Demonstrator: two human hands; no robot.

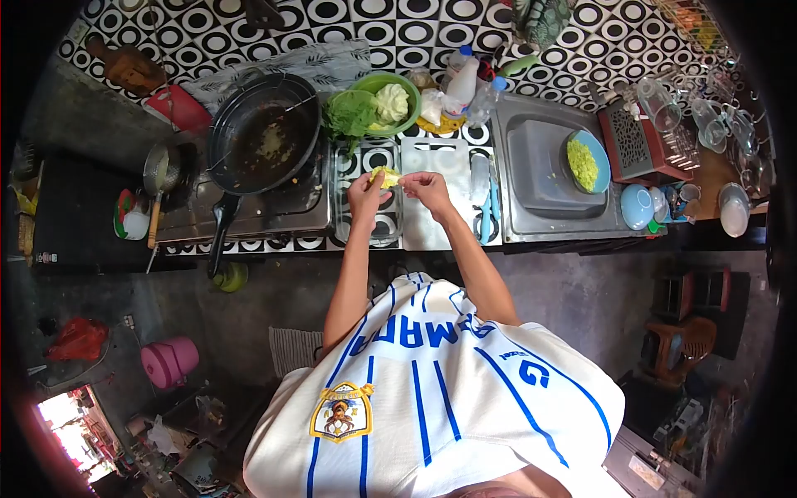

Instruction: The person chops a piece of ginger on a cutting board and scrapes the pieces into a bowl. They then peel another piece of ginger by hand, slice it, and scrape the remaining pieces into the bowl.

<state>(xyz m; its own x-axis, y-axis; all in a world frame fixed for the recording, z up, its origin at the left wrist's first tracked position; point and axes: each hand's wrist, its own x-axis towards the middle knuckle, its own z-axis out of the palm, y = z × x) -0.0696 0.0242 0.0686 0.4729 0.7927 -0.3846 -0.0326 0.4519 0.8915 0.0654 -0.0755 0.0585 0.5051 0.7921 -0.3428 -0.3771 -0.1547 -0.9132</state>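
Above the counter, my left hand [365, 197] grips a small yellow-green leafy vegetable piece [387, 177]. The fingers of my right hand [427, 192] are pinched at the piece's right end. Beneath my left hand is a clear rectangular dish [368, 230]. A pale cutting board [427, 228] lies under my right hand, and to its right are a knife [480, 178] and a blue-handled tool [495, 199]. Behind my hands, a green bowl [413, 124] holds a pale cabbage-like head [392, 104] and green leaves [352, 114].
A large black pan [266, 137] sits on the stove at left, its handle past the counter edge. In the sink [523, 220] at right, a blue bowl [599, 170] holds chopped yellow-green pieces. Bottles [462, 87] stand at the back; a dish rack [635, 141] is farther right.
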